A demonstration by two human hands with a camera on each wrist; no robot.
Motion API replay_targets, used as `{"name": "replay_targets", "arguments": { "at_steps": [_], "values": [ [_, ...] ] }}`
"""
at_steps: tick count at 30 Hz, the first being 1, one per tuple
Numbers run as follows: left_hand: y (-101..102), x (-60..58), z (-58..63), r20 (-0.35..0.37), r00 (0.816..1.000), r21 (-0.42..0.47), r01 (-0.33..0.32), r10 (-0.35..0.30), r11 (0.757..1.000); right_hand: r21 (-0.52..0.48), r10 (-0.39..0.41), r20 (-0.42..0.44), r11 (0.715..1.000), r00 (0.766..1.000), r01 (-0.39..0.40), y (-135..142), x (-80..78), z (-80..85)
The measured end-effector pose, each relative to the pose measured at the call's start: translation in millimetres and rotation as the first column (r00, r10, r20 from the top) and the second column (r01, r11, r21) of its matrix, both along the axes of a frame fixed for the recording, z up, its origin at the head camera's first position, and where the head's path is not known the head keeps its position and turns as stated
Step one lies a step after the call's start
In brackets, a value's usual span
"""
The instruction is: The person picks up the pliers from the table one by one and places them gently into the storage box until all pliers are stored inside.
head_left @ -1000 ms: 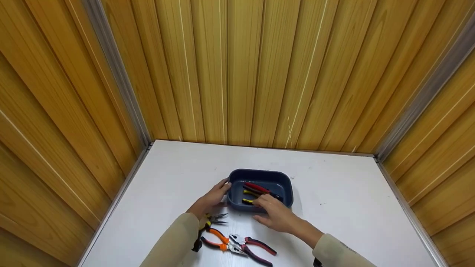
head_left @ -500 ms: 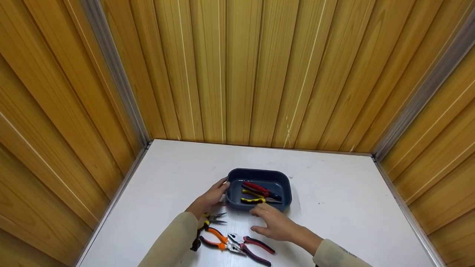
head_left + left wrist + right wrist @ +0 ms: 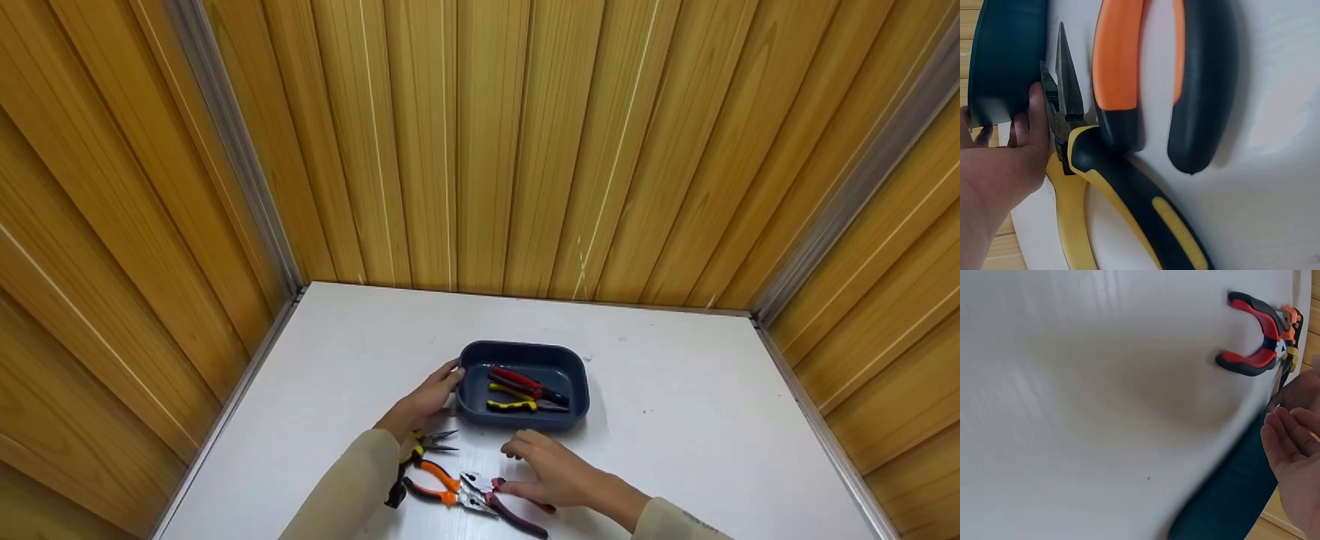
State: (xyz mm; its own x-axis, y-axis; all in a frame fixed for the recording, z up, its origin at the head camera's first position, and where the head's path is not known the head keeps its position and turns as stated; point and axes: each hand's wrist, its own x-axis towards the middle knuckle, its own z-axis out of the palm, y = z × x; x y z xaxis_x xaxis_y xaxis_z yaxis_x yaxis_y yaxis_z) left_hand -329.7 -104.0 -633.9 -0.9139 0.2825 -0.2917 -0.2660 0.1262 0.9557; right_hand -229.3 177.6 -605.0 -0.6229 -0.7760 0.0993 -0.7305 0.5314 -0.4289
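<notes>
My left hand (image 3: 429, 395) holds the left end of a dark blue rectangular bin (image 3: 472, 416), thumb at its rim. Inside the bin lie red-handled pliers (image 3: 517, 381) and yellow-and-black pliers (image 3: 512, 406). My right hand (image 3: 555, 471) hovers in front of the bin, holding nothing, its fingers loosely bent. It partly covers red-and-black pliers (image 3: 517, 519) on the table. Beside those lie orange-and-black pliers (image 3: 439, 480), their metal heads close together. Under my left wrist are yellow-and-black long-nose pliers (image 3: 1072, 191), partly hidden by the sleeve in the head view.
A white table (image 3: 697, 420) carries everything. Wood-panelled walls (image 3: 480, 150) stand at the back and both sides, with grey metal strips at the corners. Dark specks (image 3: 647, 411) mark the tabletop to the right of the bin.
My right hand has left the yellow-and-black pliers in the bin and drawn back toward me, over the red-and-black pliers. My left hand stays on the bin.
</notes>
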Motion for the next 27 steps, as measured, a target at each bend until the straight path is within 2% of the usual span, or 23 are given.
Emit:
{"name": "replay_targets", "arguments": {
  "at_steps": [11, 22, 27],
  "values": [
    [1.0, -1.3, -3.0, 0.01, 1.0, 0.023, -0.01, 0.01, 1.0, 0.014, 0.08, -0.105, 0.997, 0.991, -0.079, 0.1, 8.1, -17.6],
    [1.5, -1.2, -0.4, 0.013, 1.0, 0.008, 0.002, -0.002, 1.0, 0.088, 0.047, -0.003, 0.995, 0.999, -0.046, 0.9, 13.0, -23.0],
    [1.7, -0.4, 0.7, 0.008, 1.0, -0.002, -0.001, 0.001, 1.0, 0.113, 0.051, -0.017, 0.992, 0.999, -0.049, 1.1, 14.7, -24.7]
  ]
}}
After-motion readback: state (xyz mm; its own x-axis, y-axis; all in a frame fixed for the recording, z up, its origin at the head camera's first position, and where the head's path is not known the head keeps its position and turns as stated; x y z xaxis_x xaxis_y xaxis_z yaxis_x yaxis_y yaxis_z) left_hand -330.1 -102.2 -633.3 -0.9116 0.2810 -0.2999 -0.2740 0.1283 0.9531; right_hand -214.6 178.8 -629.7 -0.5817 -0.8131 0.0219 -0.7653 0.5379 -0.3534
